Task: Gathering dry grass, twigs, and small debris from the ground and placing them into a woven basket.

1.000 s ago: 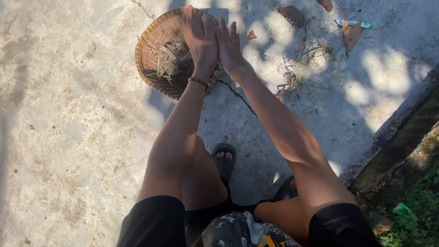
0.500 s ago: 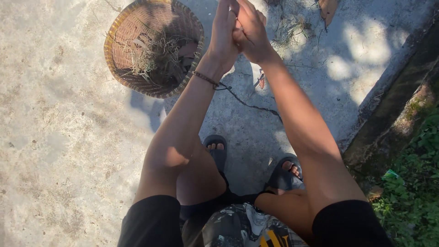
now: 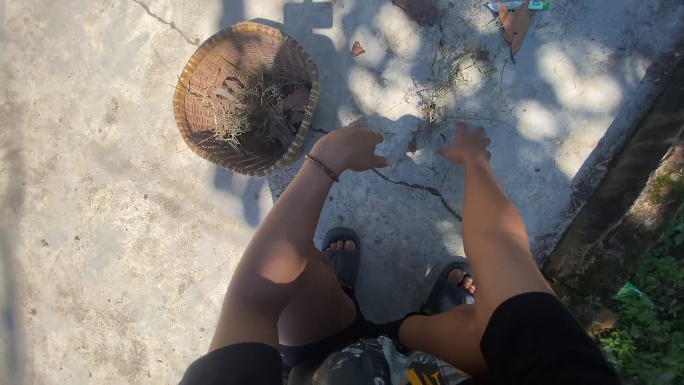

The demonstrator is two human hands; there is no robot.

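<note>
Two bare hands reach out over the concrete ground point(image 3: 107, 235) ahead of us, neither holding anything. Our left hand point(image 3: 350, 148) hangs with its fingers loosely curled and empty, a beaded bracelet point(image 3: 322, 167) at the wrist, just to the right of a round woven basket point(image 3: 206, 71) that lies tilted on the ground at the far left. We see dry grass and a few leaves point(image 3: 249, 107) heaped inside the basket, against its near right wall. Our right hand point(image 3: 467, 146) is spread flat, palm down and fingers apart, low over the concrete; we cannot tell whether it touches the surface. Between the two hands lies a small brown leaf scrap point(image 3: 412, 145), beside a thin crack point(image 3: 420, 189) that runs across the ground. Just beyond the hands, a loose scatter of dry grass stems point(image 3: 438, 96) lies in dappled shade. Farther off at the top right lies a large brown dead leaf point(image 3: 514, 21), with a small white and green wrapper touching its far end. Near us, both feet rest in dark slide sandals point(image 3: 343, 257) on the concrete. Along the right edge runs a dark kerb point(image 3: 613, 192), with green weeds point(image 3: 648, 321) beyond it.
</note>
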